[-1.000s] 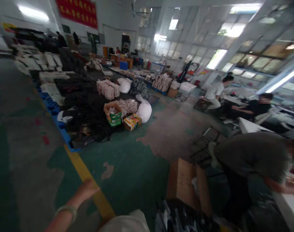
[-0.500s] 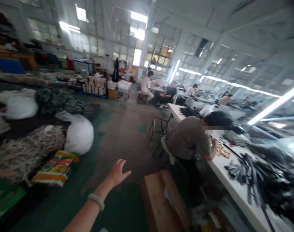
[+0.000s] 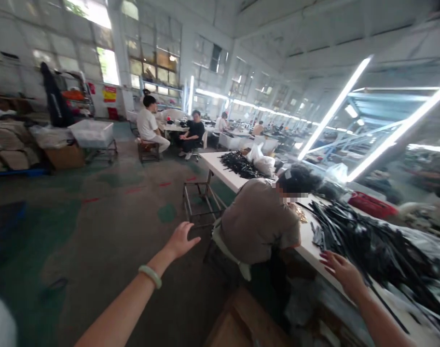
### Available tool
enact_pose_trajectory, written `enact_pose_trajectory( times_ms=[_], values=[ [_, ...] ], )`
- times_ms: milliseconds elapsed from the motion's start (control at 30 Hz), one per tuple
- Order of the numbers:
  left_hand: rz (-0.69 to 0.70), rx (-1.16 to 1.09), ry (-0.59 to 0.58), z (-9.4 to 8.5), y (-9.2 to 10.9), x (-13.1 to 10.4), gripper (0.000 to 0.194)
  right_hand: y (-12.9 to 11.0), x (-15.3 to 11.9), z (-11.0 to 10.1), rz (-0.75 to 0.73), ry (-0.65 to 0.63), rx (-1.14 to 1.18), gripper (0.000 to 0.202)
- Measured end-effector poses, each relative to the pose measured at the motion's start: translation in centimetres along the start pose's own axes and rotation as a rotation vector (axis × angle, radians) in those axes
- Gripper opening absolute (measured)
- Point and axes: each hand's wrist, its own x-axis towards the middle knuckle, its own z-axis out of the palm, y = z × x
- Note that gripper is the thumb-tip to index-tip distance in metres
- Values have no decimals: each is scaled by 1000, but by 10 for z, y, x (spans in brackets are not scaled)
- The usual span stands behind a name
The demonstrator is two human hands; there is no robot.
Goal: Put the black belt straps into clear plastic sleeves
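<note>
My left hand point(image 3: 181, 240) reaches out over the floor with its thumb and fingers apart and nothing between them. A pale green bangle point(image 3: 150, 276) circles that wrist. At the lower right, my right hand point(image 3: 341, 270) hovers by the edge of the long white table point(image 3: 225, 174), fingers spread, holding nothing. Just beyond it lies a pile of black straps point(image 3: 372, 236); whether the fingertips touch the table edge I cannot tell. A seated person point(image 3: 256, 217) in a grey-brown shirt bends over the table beside small gold-coloured pieces point(image 3: 301, 213).
An open cardboard box point(image 3: 241, 318) stands on the floor below the seated person. A metal-framed stool point(image 3: 200, 202) is at the table's far end. More black straps point(image 3: 238, 164) lie there. Farther back are a white bin point(image 3: 91, 132) on a cart and other seated people.
The view has swung right and closer to the table. My right hand has come into view near the straps. My left hand stays stretched out and empty.
</note>
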Motion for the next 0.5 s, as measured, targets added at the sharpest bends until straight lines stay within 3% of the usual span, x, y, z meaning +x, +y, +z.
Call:
enact_pose_trajectory(
  times_ms=[100,233,367,500],
  values=[
    [175,-83,-23,13,-1,146,56,-32,64,60,44,-15,157,16],
    [375,-189,-44,62,27,316,54,-56,175,133,19,124,209,21],
    [501,-267,-57,121,67,460,51,-67,296,186,5,275,195,32],
    [515,-328,-84,173,106,583,44,-80,390,211,-34,408,101,36]
  ],
)
